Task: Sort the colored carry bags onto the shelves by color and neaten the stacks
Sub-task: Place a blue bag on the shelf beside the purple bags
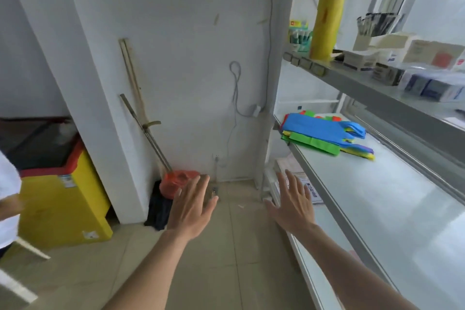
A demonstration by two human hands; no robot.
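A loose pile of colored carry bags (324,134) lies at the far left end of the middle white shelf (392,199), a blue bag on top, green, yellow, red and purple ones under it. My left hand (192,209) is stretched out over the floor, fingers spread, holding nothing. My right hand (295,202) is also spread and empty, just left of the shelf's front edge and well short of the bags.
The upper shelf (357,83) carries a tall yellow roll (327,20), small boxes and pens. A mop with an orange head (176,181) leans in the wall corner. A yellow chest freezer (63,196) stands at left, a person in white beside it. Papers lie on the lowest shelf.
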